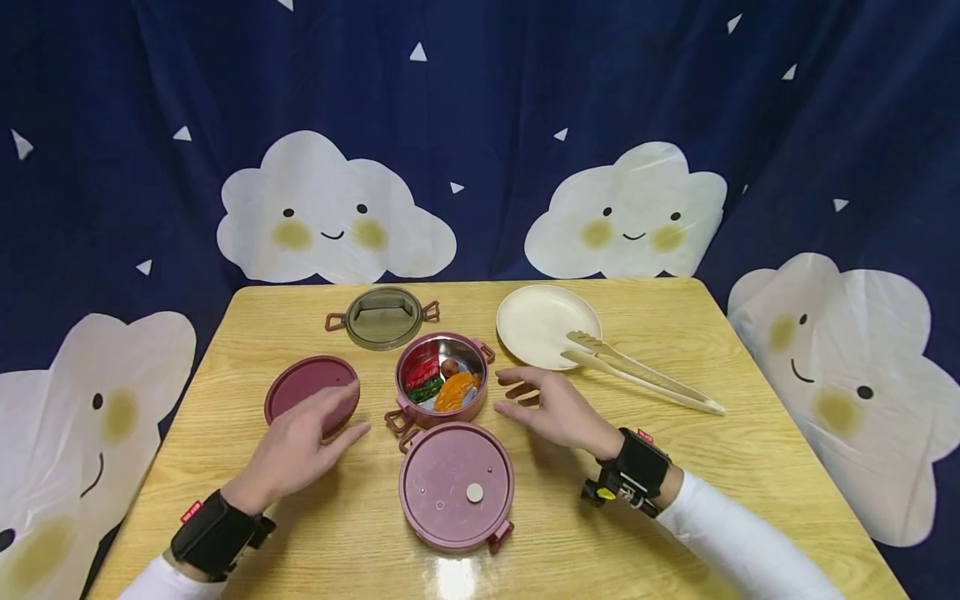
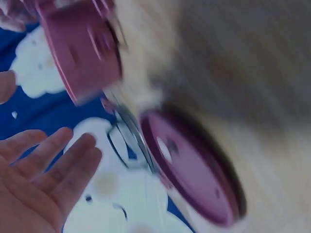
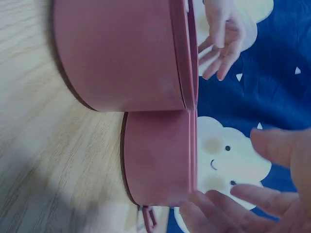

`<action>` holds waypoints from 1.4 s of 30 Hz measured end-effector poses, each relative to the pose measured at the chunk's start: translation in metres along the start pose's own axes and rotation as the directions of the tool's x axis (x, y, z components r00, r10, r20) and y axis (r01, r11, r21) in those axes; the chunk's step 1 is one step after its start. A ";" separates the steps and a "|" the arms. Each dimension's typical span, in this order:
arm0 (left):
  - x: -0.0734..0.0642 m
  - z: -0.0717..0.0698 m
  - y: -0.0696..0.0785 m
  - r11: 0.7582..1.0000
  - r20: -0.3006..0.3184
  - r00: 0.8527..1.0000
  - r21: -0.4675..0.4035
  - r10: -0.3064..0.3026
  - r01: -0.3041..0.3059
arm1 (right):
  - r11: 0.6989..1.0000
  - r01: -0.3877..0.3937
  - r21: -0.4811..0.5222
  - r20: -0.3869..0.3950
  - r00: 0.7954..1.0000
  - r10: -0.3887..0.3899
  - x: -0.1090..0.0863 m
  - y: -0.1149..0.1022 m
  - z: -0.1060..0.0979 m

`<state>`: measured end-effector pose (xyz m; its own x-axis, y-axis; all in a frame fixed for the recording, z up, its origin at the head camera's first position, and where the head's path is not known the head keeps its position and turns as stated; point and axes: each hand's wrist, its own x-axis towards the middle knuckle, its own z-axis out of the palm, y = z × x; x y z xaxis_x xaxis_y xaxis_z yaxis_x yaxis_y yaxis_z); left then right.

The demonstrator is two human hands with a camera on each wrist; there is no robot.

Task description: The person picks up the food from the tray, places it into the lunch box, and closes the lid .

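Nearest on the worktop point(image 1: 675, 333) sits the closed pink container point(image 1: 456, 487). Just beyond it the open food pot point(image 1: 441, 380) lies between both hands. The right hand point(image 1: 551, 408) is closer, fingers loose and empty. The left hand point(image 1: 300, 446) hovers flat over the maroon lid point(image 1: 306, 390), holding nothing.

Both forearms reach forward in white sleeves and black wristbands; left hand point(image 1: 296, 446) and right hand point(image 1: 551, 406) hover with fingers relaxed, empty

The wooden table point(image 1: 675, 467) holds a food pot point(image 1: 441, 381), three lids, a plate point(image 1: 536, 321) and tongs point(image 1: 641, 375).
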<state>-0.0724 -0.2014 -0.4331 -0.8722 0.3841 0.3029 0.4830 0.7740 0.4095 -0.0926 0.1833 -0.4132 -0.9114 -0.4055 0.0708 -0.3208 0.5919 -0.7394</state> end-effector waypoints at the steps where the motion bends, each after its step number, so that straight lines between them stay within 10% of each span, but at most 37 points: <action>1: 0.002 -0.003 -0.006 1.000 0.008 1.000 0.003 -0.026 0.026 | 1.000 -0.010 0.019 -0.011 1.000 0.010 0.005 0.002 0.000; 11: 0.014 -0.026 -0.068 0.960 0.112 0.954 0.010 -0.278 0.278 | 0.973 -0.169 0.154 -0.037 0.984 0.177 0.044 0.016 0.009; 20: 0.011 -0.028 -0.114 0.925 0.146 0.914 0.039 -0.380 0.378 | 0.864 -0.293 0.408 0.020 0.950 0.313 0.067 0.026 0.017; 32: 0.010 -0.019 -0.130 0.887 0.164 0.879 -0.042 -0.448 0.460 | 0.754 -0.383 0.534 0.095 0.913 0.396 0.077 0.026 0.023; 42: 0.009 -0.015 -0.138 0.806 0.227 0.825 -0.192 -0.518 0.559 | 0.718 -0.395 0.574 0.084 0.900 0.428 0.077 0.029 0.026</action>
<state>-0.1458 -0.3120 -0.4734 -0.9871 0.0298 -0.1575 -0.0837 0.7420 0.6651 -0.1647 0.1507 -0.4466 -0.9358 -0.1701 -0.3089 0.2774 0.1854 -0.9427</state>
